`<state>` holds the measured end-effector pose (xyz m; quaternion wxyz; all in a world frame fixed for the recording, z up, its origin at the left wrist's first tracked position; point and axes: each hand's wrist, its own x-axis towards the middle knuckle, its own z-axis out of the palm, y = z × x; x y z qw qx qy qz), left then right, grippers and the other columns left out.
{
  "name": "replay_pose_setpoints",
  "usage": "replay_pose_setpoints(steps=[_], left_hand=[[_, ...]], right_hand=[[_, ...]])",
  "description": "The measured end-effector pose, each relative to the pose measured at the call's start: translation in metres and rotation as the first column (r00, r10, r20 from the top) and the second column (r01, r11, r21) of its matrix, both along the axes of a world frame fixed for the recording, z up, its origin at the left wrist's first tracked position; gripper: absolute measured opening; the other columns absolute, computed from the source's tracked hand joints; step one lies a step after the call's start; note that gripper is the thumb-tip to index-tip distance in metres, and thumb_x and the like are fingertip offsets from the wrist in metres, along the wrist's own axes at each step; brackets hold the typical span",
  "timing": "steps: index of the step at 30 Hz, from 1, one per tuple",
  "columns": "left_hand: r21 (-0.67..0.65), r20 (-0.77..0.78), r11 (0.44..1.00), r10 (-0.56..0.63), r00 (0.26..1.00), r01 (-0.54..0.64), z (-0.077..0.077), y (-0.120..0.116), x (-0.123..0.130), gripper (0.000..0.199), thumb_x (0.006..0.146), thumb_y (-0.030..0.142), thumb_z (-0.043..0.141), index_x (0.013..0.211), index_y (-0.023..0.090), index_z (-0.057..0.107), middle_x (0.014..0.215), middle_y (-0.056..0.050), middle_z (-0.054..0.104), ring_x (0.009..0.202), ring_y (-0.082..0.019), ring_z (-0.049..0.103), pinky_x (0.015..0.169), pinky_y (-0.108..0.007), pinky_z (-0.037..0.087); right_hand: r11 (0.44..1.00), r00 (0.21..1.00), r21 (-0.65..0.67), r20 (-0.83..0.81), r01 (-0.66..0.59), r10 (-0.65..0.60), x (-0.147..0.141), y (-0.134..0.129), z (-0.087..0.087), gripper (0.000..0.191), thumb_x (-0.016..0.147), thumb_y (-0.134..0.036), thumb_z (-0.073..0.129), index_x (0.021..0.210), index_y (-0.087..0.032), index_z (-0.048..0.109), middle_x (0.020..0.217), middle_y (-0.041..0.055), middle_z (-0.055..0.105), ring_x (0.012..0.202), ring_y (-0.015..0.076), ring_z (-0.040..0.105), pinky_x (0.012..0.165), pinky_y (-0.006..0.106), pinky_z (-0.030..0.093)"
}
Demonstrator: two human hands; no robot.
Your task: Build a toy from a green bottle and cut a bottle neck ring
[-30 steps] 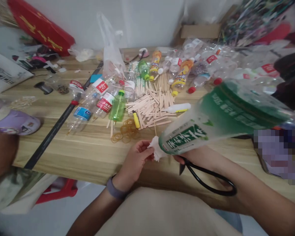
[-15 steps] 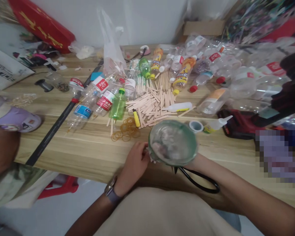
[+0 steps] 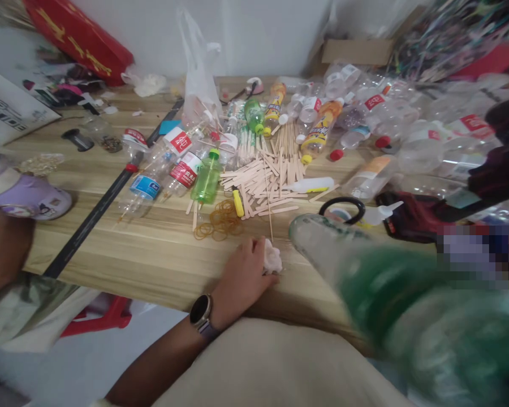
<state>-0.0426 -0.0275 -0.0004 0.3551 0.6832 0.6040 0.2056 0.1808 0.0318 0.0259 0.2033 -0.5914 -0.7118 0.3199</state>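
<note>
Here | green-white bottle (image 3: 382, 288) aslant | narrow end far-left, wide end near-right

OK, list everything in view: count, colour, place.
Crumpled papery wad: one, white, front centre.
Thin wooden stick: one, tan, beyond wad.
Tapered plastic container: one, green and white, front right.
Flat wooden sticks: many, pale, centre.
Rubber bands: several, amber, near sticks.
Slim tool: one, yellow and black, beside sticks.
Plastic bottles: many, mostly clear, left, back, right.
Plastic bag: one, white, back.
Flat strip: one, black, left.
Lettered item: one, red, back left.
Cardboard box: one, brown, back right.
Wooden table: one, brown, beneath.
Other clutter: too blurred to count.
Another person's arm: one, left edge.
Left hand: one, bare, on wad.
Right hand: not visible.
</note>
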Motion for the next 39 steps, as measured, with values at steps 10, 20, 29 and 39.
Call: replay_pose_setpoints(steps=[10, 20, 29, 39], left_hand=[[0.095, -0.151, 0.993, -0.05, 0.987, 0.065, -0.004, 0.007, -0.011, 0.022, 0.09, 0.014, 0.061, 0.11, 0.017, 0.07, 0.106, -0.011, 0.066, 0.099, -0.026, 0.063, 0.087, -0.036, 0.049], [0.215, -0.22, 0.976, 0.074, 0.973, -0.025, 0.012, 0.009, -0.06, 0.018, 0.093, 0.021, 0.058, 0.083, 0.023, 0.073, 0.084, -0.005, 0.073, 0.079, -0.021, 0.066, 0.074, -0.031, 0.048], [0.494, -0.166, 0.817, 0.424, 0.89, -0.297, 0.039, 0.002, -0.111, 0.026, 0.091, 0.037, 0.059, 0.103, 0.021, 0.075, 0.12, -0.016, 0.073, 0.115, -0.038, 0.06, 0.107, -0.056, 0.035], [-0.11, 0.729, 0.955, -0.112, 0.675, 0.277, 0.061, 0.066, -0.012, 0.057, 0.075, 0.026, 0.081, 0.131, 0.025, 0.068, 0.122, -0.006, 0.075, 0.119, -0.028, 0.066, 0.099, -0.037, 0.052]], right_hand=[[0.879, 0.801, 0.477, 0.519, 0.017, -0.298, 0.013, 0.004, 0.021, 0.03, 0.091, -0.029, 0.047, 0.114, -0.019, 0.063, 0.077, 0.0114, 0.07, 0.059, 0.0264, 0.061, 0.049, 0.029, 0.025], [0.843, 0.803, 0.533, 0.467, 0.078, -0.369, 0.014, -0.002, 0.028, 0.032, 0.094, -0.032, 0.047, 0.12, -0.019, 0.061, 0.086, 0.0168, 0.073, 0.071, 0.0311, 0.067, 0.051, 0.031, 0.026], [0.743, 0.836, 0.66, 0.467, -0.112, -0.289, -0.002, -0.013, 0.014, 0.035, 0.097, -0.023, 0.044, 0.123, -0.016, 0.067, 0.08, 0.0113, 0.074, 0.073, 0.0243, 0.069, 0.05, 0.028, 0.031], [0.561, 0.91, 0.811, 0.346, -0.168, -0.227, -0.033, -0.03, 0.014, 0.031, 0.101, -0.019, 0.044, 0.11, -0.016, 0.073, 0.067, 0.0058, 0.071, 0.06, 0.0181, 0.064, 0.054, 0.027, 0.039]])
